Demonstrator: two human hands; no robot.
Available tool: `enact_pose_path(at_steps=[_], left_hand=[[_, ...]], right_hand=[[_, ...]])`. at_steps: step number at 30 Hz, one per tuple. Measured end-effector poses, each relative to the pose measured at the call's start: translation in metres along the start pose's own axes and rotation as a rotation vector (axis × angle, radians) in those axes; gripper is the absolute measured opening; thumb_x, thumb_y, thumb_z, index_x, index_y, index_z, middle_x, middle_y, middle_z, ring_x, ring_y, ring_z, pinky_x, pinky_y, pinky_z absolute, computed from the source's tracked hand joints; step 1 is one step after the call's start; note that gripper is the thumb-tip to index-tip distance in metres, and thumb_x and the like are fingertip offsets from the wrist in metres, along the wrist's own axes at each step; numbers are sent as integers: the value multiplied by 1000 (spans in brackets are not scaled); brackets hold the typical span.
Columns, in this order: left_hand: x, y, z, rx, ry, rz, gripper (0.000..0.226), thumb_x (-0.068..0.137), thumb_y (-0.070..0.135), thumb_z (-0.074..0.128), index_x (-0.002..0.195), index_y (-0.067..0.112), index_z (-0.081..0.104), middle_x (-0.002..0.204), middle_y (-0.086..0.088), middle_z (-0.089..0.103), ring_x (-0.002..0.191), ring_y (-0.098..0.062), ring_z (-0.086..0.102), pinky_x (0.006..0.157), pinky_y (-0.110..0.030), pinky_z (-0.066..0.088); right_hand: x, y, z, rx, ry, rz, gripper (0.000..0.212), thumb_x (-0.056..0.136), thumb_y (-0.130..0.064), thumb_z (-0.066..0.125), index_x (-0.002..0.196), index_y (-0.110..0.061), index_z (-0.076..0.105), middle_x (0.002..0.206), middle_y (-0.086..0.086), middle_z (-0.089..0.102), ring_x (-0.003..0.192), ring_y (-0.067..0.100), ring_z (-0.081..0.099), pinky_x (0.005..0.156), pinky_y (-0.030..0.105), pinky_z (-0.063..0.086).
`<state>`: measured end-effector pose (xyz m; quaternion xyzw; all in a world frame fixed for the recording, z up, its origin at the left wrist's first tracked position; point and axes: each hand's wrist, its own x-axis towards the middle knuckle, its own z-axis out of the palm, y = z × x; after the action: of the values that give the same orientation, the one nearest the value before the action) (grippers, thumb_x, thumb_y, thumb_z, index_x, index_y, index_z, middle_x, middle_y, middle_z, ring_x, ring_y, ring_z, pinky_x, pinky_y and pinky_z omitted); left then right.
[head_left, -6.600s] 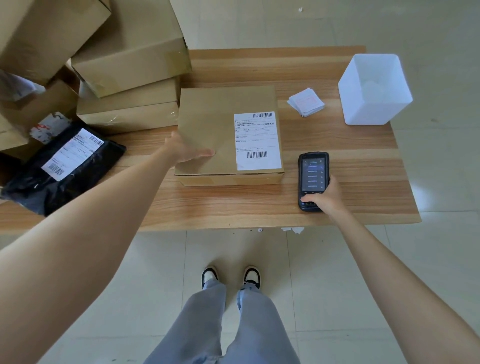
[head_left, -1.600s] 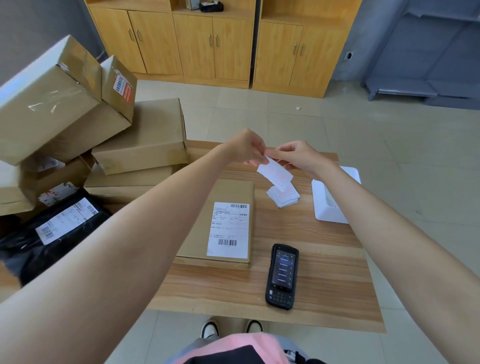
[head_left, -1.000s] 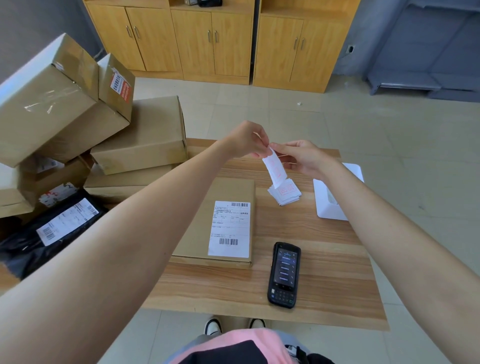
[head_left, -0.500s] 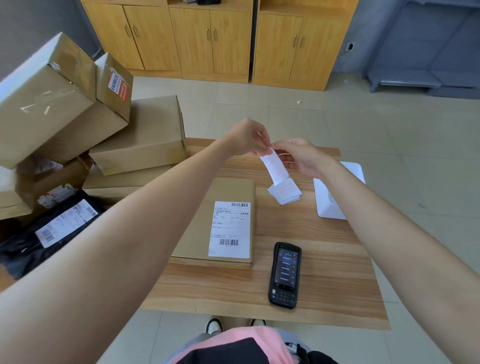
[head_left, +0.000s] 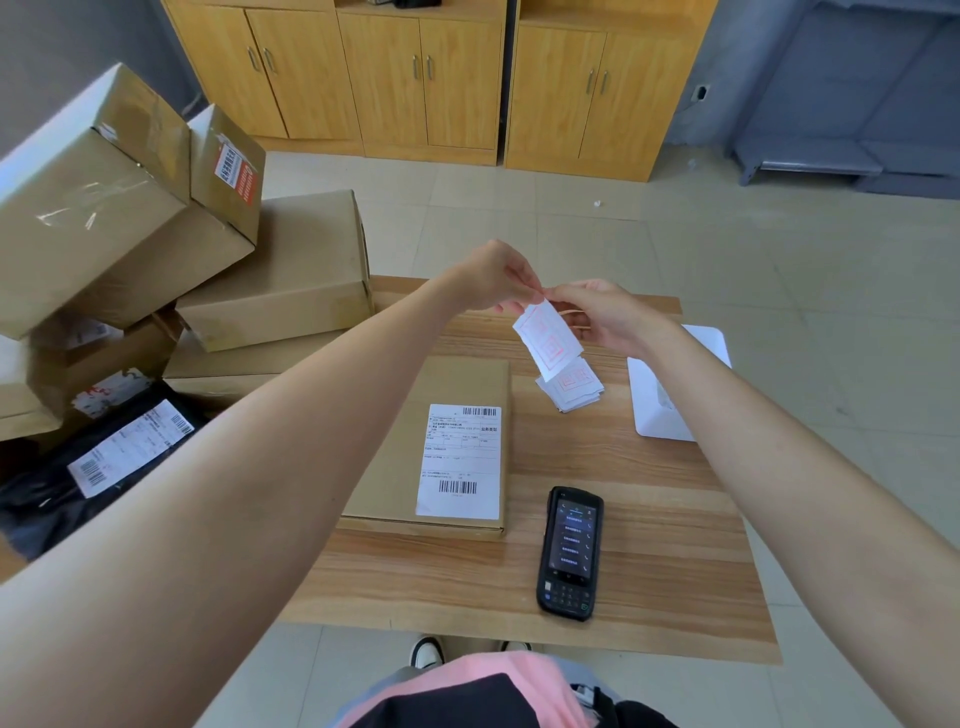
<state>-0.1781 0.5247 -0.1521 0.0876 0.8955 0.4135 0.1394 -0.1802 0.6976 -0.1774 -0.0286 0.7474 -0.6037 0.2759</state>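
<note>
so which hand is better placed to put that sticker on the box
Probably left: the left hand pinches the sticker at its top, and the box lies nearer it. The right hand, also pinching, sits farther off.

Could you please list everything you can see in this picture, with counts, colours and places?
label strip: one, white with red print, held in the air above the table
label stack: one pile, white and red, on the table below the strip
flat parcel: one, brown with a white shipping label, table centre
scanner: one, black, right of the flat parcel
bin: one, white, table's right edge
boxes: at least five, brown, piled on the left
mailer bag: one, black with a white label, front left
table: one, wood grain
cabinets: light wood, back wall
left hand: pinches the strip's top
right hand: pinches the strip's top
shoes: two, white and black, at the table's near edge
</note>
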Motion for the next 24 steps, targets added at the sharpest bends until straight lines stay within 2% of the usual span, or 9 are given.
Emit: enact_pose_path(at_steps=[5,8,10,15,20,24], left_hand=[[2,-2,0,67,-38,0,5,89,12,65,92,8,67,92,-8,67,68,-4,62,63,-19,50],[3,-1,-1,89,-57,5,3,89,13,66,90,10,66,93,-7,67,68,-4,61,65,-20,51],[4,-1,-1,97,-65,12,4,88,13,66,91,10,66,93,-8,67,68,-5,60,66,-21,51],[6,0,-2,99,-78,20,3,88,12,66,90,10,64,94,-9,65,67,-6,59,65,-21,50],[8,1,-3,99,-74,27,4,89,12,65,92,10,64,95,-9,65,67,-5,58,61,-17,48],[9,1,-5,99,-71,31,4,89,12,64,92,9,63,97,-10,66,67,-6,59,59,-17,48]], right_hand=[[1,2,-2,-64,-7,14,16,89,-29,65,85,-14,69,75,-6,69,66,7,59,67,21,41],[4,5,-5,-87,2,22,17,90,-27,64,93,-12,70,83,-3,71,76,11,61,79,28,39],[5,5,-6,-95,-3,32,18,91,-25,62,97,-11,70,88,-1,71,81,13,61,81,29,39],[6,1,-6,-128,15,57,13,93,-23,60,94,-13,68,85,-3,69,73,8,60,69,22,39],[10,2,-7,-128,49,44,14,94,-21,58,91,-13,68,85,-2,69,72,8,60,68,22,40],[11,4,-7,-141,64,38,18,95,-23,58,97,-10,70,84,-4,70,69,5,60,67,21,39]])
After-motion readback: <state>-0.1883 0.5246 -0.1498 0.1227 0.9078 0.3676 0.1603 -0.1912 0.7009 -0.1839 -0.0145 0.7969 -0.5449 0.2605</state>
